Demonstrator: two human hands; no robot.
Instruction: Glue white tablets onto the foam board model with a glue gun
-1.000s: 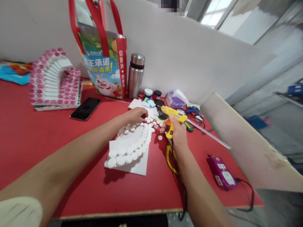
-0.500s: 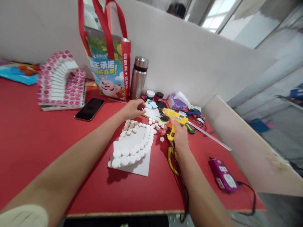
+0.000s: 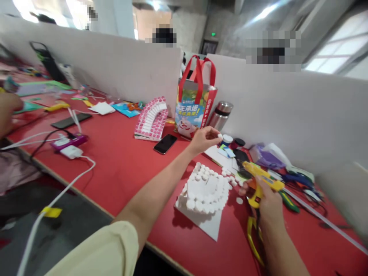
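Note:
My left hand (image 3: 204, 139) is raised above the red table (image 3: 120, 165) and pinches a small white foam disc (image 3: 220, 136) between its fingertips. My right hand (image 3: 266, 201) grips a yellow hot glue gun (image 3: 260, 180), nozzle pointing left. Between the hands lies a white foam board (image 3: 207, 212) with curved rows of white discs (image 3: 207, 189) on it. Loose white discs (image 3: 239, 200) lie by the board near the glue gun.
Behind stand a pink-dotted foam arch model (image 3: 151, 119), a black phone (image 3: 165, 143), a red-handled shopping bag (image 3: 195, 105) and a steel flask (image 3: 220, 114). Tools and cables (image 3: 293, 180) crowd the right. A purple power strip (image 3: 69, 142) and white cable lie left. Another person's hand (image 3: 7, 111) is far left.
The camera has swung left and up, showing more of the table. My left hand has lifted off the board with a white disc in its fingertips. My right hand still holds the glue gun.

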